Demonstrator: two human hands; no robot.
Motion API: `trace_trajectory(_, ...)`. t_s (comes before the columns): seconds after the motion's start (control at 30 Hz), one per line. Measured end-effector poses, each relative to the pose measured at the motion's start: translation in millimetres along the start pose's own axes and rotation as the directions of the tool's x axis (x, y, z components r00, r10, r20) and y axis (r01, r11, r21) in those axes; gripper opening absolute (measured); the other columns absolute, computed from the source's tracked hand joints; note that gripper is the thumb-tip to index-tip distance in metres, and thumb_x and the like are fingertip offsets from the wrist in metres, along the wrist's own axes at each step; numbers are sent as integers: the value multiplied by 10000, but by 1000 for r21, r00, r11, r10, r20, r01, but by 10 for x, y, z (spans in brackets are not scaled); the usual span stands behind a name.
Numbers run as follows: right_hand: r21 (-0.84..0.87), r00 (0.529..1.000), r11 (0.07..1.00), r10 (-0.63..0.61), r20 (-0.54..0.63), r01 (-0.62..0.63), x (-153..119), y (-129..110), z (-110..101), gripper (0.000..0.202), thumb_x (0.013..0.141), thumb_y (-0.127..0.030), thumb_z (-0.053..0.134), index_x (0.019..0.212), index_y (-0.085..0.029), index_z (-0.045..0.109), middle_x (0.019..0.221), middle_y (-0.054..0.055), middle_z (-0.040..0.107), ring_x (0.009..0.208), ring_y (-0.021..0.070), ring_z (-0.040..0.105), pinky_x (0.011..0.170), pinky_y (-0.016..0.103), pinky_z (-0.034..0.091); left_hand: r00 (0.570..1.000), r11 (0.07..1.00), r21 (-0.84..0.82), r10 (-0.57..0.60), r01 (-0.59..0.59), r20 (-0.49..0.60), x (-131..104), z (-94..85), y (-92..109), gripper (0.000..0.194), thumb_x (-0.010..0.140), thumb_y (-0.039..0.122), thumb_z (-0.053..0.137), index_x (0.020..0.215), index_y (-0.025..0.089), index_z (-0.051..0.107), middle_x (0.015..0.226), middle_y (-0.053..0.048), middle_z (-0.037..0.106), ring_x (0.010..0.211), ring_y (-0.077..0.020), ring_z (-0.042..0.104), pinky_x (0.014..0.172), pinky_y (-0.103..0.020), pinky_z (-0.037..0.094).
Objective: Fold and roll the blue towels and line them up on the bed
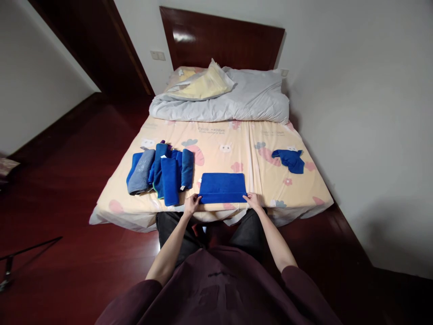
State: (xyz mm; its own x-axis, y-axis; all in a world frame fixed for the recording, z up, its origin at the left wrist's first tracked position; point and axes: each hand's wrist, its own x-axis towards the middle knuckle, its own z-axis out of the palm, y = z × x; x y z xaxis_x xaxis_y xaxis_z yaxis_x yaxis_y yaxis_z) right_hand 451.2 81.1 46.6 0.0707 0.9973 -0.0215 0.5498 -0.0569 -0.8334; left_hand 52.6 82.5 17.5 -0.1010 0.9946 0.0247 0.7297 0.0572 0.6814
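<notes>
The towel (222, 183) is plain bright blue, a neat rectangle with a strip folded along its near side and a pale tag (200, 180) at its left. It lies at the foot of the bed (270, 185), its long axis running across the bed. The left hand (191, 204) and right hand (253, 201) each seem to have their grip pinching a near corner, though the corners themselves are partly covered.

Both arms (172, 246) forward, fingers (249, 197) pinched
</notes>
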Motion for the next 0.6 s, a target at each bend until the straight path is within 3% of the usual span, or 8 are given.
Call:
trace_trajectory(0.23,-85,1000,996,-19,-4,18,-26,36,38,366,815,-538,609,660,-206,602,633,50,680,598,197,631,560,268,473,1000,1000,-16,0,0,-9,-9,24,10,275,883,439,606,997,198,670,875,-83,767,846,-250,740,781,-333,559)
trace_trajectory(0.37,-220,998,973,-67,10,67,-66,18,69,252,873,-392,605,980,-186,705,779,59,726,707,201,677,666,281,544,998,999,-7,51,-51,25,-33,41,17,290,924,397,565,1129,198,618,899,-77,753,843,-238,724,811,-349,557)
trace_trajectory(0.47,-366,988,918,-155,15,150,-116,-49,47,395,914,-299,572,1291,-197,625,1053,97,727,924,227,696,843,341,571,990,987,84,138,-139,11,-63,26,48,300,944,352,536,1191,195,603,987,-108,730,933,-253,696,876,-383,545)
trace_trajectory(0.6,-521,933,779,-340,117,349,-167,-128,8,448,944,-180,520,1386,-209,588,1371,132,604,1283,269,554,1092,421,457,964,937,243,264,-251,-20,-109,-16,94,338,944,265,518,1264,194,603,1259,-159,655,1218,-299,585,1050,-458,464)
